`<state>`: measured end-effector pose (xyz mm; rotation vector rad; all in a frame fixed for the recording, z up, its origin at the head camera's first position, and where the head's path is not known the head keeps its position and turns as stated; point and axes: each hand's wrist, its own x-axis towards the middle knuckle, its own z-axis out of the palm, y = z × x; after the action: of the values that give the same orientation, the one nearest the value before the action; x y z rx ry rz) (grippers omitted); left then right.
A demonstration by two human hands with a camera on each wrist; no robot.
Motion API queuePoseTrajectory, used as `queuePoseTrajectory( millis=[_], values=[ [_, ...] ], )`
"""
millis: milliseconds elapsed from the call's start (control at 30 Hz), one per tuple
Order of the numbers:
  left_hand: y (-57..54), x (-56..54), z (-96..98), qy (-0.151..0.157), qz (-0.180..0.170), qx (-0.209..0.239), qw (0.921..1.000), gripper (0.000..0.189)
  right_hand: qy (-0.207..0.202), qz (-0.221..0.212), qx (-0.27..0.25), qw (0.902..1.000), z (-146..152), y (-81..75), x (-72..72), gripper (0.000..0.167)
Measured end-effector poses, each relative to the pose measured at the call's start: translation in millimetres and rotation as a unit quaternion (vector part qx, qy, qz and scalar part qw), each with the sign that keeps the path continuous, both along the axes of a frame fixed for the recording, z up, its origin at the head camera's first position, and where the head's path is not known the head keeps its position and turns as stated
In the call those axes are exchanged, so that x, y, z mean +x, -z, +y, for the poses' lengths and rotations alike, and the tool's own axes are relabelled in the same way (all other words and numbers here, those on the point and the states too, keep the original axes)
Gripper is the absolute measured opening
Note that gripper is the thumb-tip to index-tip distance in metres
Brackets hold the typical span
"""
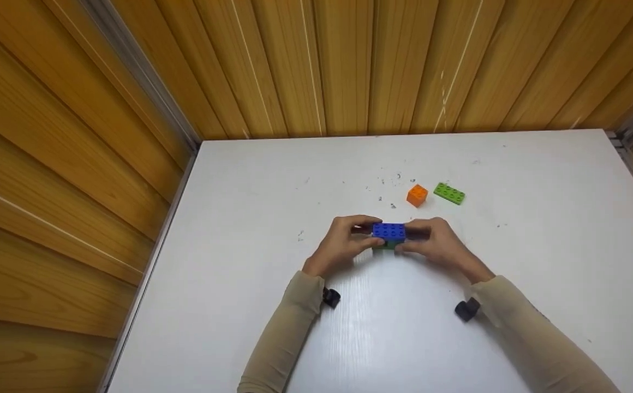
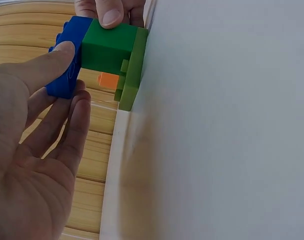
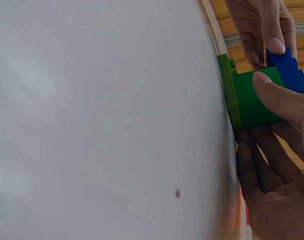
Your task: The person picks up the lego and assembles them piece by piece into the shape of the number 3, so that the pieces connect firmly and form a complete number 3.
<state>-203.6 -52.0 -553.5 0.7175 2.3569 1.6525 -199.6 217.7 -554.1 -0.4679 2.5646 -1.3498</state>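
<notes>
Between both hands, near the middle of the table, stands a small stack of toy building bricks. Lowest is a light green plate (image 2: 134,75), flat on the tabletop. A green brick (image 2: 108,46) sits on one end of it, leaving some studs bare. On top lies a blue brick (image 1: 388,230), overhanging the green one towards the left. My left hand (image 1: 344,241) pinches the blue brick, thumb on its near side. With thumb and fingers, my right hand (image 1: 441,240) grips the green brick at the right. Whether blue and green are fully pressed together, I cannot tell.
Beyond the hands, an orange brick (image 1: 417,195) and a second light green plate (image 1: 449,194) lie on the white table (image 1: 251,218). Dark specks mark the tabletop. Wood-patterned panels (image 1: 344,65) rise behind the table and at its left.
</notes>
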Motion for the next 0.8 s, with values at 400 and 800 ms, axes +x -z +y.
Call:
queuePoseTrajectory(
  millis=[400, 800],
  values=[
    [-5.9, 0.7, -2.4, 0.001, -0.016, -0.011, 0.9998, 0.040, -0.008, -0.001, 0.012, 0.9999, -1, -4.9, 1.8, 0.055],
    [-7.4, -1.6, -0.4, -0.004, -0.015, -0.039, 0.9991, 0.039, -0.021, 0.011, -0.016, 0.9996, 15, -17.1, -0.4, 0.051]
  ],
)
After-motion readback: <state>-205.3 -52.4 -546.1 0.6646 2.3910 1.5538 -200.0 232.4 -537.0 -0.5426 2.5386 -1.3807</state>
